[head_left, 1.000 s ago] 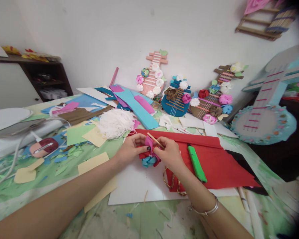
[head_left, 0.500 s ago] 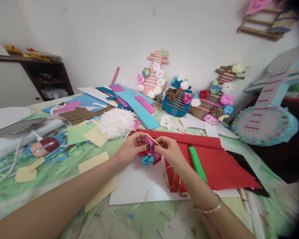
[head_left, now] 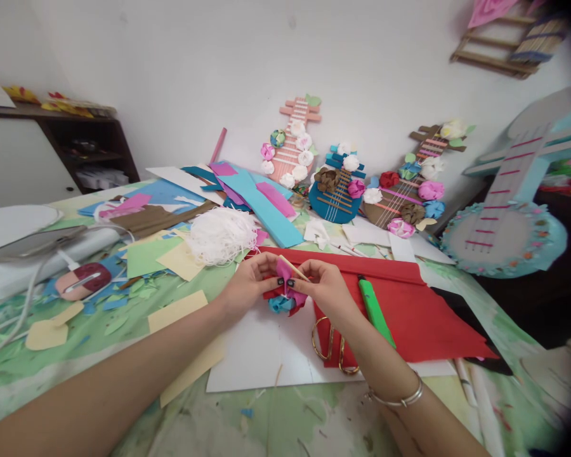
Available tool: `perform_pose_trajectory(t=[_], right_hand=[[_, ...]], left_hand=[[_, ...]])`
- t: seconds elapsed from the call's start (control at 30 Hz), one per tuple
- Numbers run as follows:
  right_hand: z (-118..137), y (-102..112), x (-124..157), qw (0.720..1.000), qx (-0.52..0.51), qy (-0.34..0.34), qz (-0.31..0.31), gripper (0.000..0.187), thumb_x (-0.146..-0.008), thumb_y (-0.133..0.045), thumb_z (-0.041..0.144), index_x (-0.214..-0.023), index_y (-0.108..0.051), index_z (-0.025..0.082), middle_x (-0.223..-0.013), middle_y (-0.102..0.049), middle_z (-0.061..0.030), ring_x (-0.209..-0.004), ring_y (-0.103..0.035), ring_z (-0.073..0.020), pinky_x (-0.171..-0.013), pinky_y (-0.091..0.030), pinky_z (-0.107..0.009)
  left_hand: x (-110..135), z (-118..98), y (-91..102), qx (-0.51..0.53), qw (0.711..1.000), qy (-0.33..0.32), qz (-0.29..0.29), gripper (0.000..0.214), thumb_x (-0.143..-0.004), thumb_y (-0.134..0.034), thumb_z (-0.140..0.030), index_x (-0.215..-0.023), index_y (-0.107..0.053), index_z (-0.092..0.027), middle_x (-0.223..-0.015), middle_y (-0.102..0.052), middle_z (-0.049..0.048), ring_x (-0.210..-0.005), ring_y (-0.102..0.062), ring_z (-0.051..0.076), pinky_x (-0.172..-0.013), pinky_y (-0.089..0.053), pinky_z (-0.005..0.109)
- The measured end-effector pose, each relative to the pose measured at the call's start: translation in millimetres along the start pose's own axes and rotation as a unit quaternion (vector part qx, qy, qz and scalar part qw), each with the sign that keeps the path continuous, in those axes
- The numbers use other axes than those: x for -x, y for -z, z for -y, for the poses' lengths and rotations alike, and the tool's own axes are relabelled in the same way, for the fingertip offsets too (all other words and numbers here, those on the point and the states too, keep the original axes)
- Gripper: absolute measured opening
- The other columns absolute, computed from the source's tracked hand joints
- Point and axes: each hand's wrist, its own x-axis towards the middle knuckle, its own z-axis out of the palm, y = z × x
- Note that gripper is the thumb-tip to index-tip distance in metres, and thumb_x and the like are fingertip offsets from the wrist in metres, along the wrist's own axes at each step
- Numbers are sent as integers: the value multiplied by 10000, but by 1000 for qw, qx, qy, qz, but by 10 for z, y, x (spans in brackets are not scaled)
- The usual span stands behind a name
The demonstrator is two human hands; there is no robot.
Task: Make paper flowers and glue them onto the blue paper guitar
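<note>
Between my hands, above a white sheet [head_left: 247, 362], is a crumpled crepe paper flower [head_left: 280, 304] in light blue, red and magenta. My left hand [head_left: 254, 282] is closed on its left side, thumb and fingertips pinching the paper. From the other side my right hand [head_left: 321, 282] pinches the magenta part, the two thumbs nearly meeting. A thin pale stick [head_left: 292, 267] slants across the top of the flower, against my right fingers. My palms hide part of the flower. Gold-handled scissors [head_left: 322, 339] lie below my right wrist, blades out of sight.
Red crepe paper [head_left: 423, 317] with a green box cutter [head_left: 377, 312] lies at right. White string [head_left: 223, 235] is heaped behind my left hand. Paper-flowered instrument models [head_left: 335, 193] lean on the wall. Yellow paper [head_left: 178, 311] and scraps lie left, near a glue gun-like pink-red device [head_left: 83, 281].
Both hands keep their pinch on the paper flower, with only a slight shift of the thumbs. The whole view has drifted a little; nothing else has visibly moved.
</note>
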Motion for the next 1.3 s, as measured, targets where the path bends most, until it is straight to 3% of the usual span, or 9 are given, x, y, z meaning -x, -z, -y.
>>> perform_pose_trajectory(t=[0.33,0.57,0.9,1.3], right_hand=[[24,3,15,1000,-8,15,18,303,-548,-789,352,-695,-602,164,-650,-596,18,-556,-574,-121,-552,-486,-277],[19,-3,15,1000,-13,5,27,309,-548,-785,343,-637,-544,171,-588,-566,38,-516,-557,-104,-529,-461,-255],[25,0,29,1000,-7,18,19,356,-533,-813,383,-671,-567,167,-640,-563,27,-563,-555,-120,-564,-475,-281],[66,-3,52,997,71,35,-2,306,-538,-779,331,-661,-545,176,-662,-558,25,-652,-524,-138,-627,-451,-285]], left_hand=[[9,0,-9,9,1000,5,13,304,-671,-793,-229,-892,-601,-143,-881,-675,54,-828,-639,166,-761,-513,291],[9,-5,-16,13,1000,4,21,310,-662,-802,-250,-853,-585,-138,-834,-658,44,-780,-622,154,-725,-508,281],[32,-33,-33,-12,999,2,37,283,-701,-772,-244,-898,-593,-148,-918,-666,67,-878,-634,178,-773,-504,287],[30,-24,-49,-2,999,10,47,286,-681,-786,-235,-878,-603,-140,-888,-662,66,-817,-636,175,-711,-512,278]])
